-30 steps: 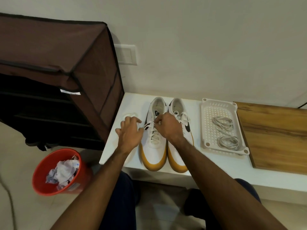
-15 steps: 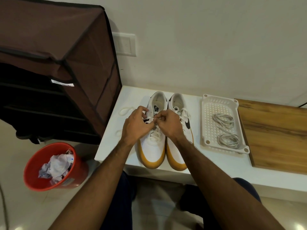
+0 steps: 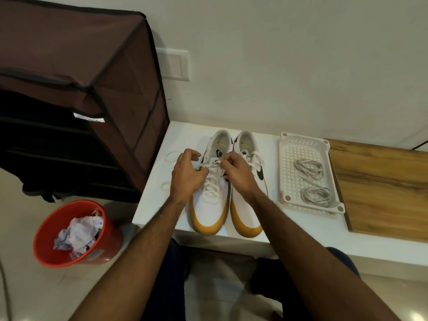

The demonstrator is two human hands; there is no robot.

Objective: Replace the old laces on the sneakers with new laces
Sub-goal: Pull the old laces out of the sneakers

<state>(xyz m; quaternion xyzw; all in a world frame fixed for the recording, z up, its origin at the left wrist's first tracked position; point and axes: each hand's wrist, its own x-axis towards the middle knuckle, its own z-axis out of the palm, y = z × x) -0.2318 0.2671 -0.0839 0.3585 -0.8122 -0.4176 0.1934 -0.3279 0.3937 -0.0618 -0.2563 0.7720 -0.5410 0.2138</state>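
Observation:
Two white sneakers with yellow toe soles stand side by side on a white bench [image 3: 159,205], toes toward me. My left hand [image 3: 186,176] and my right hand [image 3: 238,173] meet over the top eyelets of the left sneaker [image 3: 210,205], each pinching its white lace [image 3: 212,188]. The right sneaker [image 3: 250,212] is laced, partly hidden by my right wrist. A loose end of the white lace [image 3: 170,156] trails on the bench left of the shoes. Two coiled grey laces [image 3: 312,179] lie in a white perforated tray [image 3: 289,195] to the right.
A brown fabric shoe rack [image 3: 81,89] stands against the bench's left end. A red bin [image 3: 76,232] with crumpled paper sits on the floor below it. A wooden board [image 3: 382,186] covers the bench to the right of the tray. A wall rises behind.
My left hand came off the bench beside the shoe and moved right to the left sneaker's top eyelets, joining my right hand on the lace. The view tilted slightly.

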